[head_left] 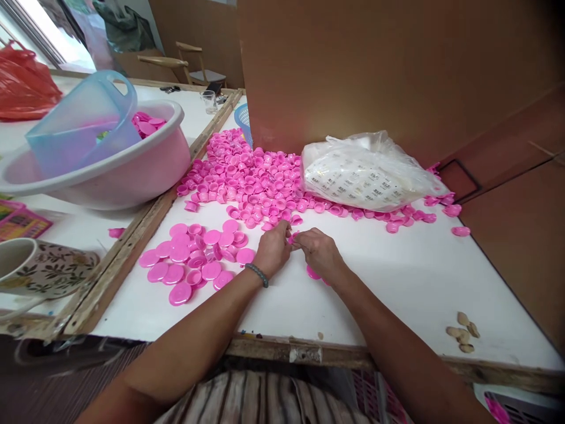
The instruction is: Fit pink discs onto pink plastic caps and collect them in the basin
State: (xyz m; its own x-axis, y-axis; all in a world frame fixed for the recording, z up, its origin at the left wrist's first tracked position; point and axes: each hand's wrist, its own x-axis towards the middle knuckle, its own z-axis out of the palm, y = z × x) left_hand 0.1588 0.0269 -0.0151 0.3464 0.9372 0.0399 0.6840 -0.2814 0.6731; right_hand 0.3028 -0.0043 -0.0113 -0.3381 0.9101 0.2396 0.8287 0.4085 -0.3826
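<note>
My left hand (274, 248) and my right hand (321, 252) meet over the white tabletop, both closed on one small pink plastic piece (292, 238) pinched between them. Fingers cover most of that piece, so its full shape is hidden. Under my right hand lies a pink disc (312, 272), partly covered by the palm. To the left of my left hand is a loose group of pink round lids (180, 253), some flat side up. Just beyond my fingers spreads a large heap of small pink cup-shaped pieces (247, 176).
A clear plastic bag of printed white labels (366, 176) rests on the heap's right side. At left stand a large basin (150, 159) and a floral mug (53, 268), beyond a wooden strip (132, 250). Several beige shells (462, 335) lie near the right front edge. A brown board (353, 76) rises behind.
</note>
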